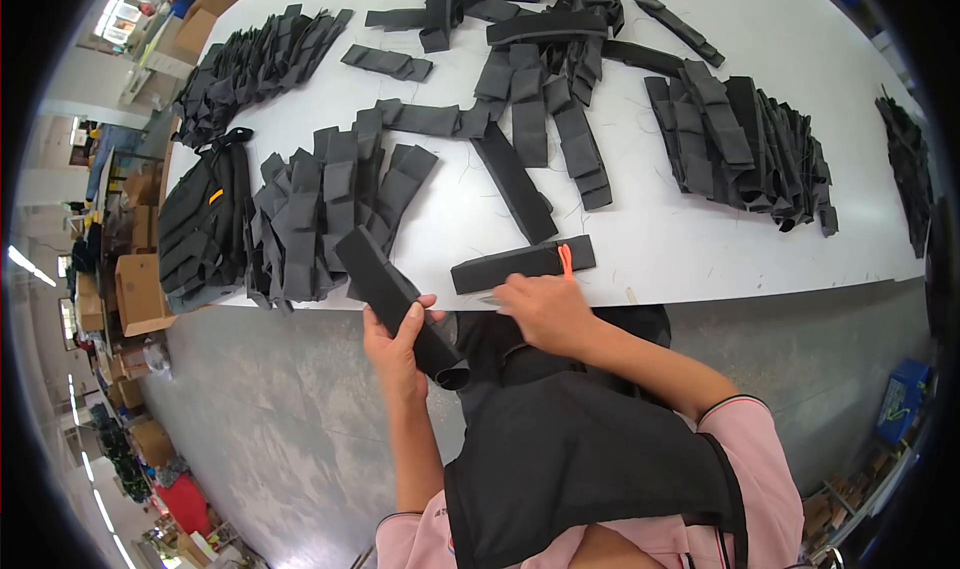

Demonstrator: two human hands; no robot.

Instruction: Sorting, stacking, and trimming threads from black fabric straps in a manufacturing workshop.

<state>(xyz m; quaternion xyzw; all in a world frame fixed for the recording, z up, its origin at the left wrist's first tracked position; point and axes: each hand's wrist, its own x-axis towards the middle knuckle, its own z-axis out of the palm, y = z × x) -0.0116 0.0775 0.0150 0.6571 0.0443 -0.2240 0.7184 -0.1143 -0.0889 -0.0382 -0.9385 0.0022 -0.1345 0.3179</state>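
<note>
— So, what have you got in your left hand (393, 344)?

— A long black fabric strip (395, 294). My fingers are wrapped round its middle, thumb on top, and it slants from upper left down to lower right, just off the near edge of the table (700, 259). Its lower end curls over in front of my dark apron (580, 449).

— And the right hand (545, 309)?

— It sits at the table edge, fingers curled and pressed together round a small metal tool (492, 299). Only the tip pokes out to the left, so I cannot tell exactly what kind of tool it is. My knuckles are just below another black strip (520, 264) that lies flat along the table's near edge, with a short orange tag (566, 259) sticking out near its right end.

— Are the two strips touching?

— No, they are near each other but apart; the held one is off the table, the other rests on it.

— What else is around?

— Directly to the left of my left hand there is a fanned stack of black pieces (320, 209), and beside it a black bag (200, 219) with a small orange mark. Further up lies a loose scatter of strips (530, 99), and on the right another thick pile (750, 149). One long strip (515, 184) lies diagonally between the scatter and the one by my right hand.
</note>
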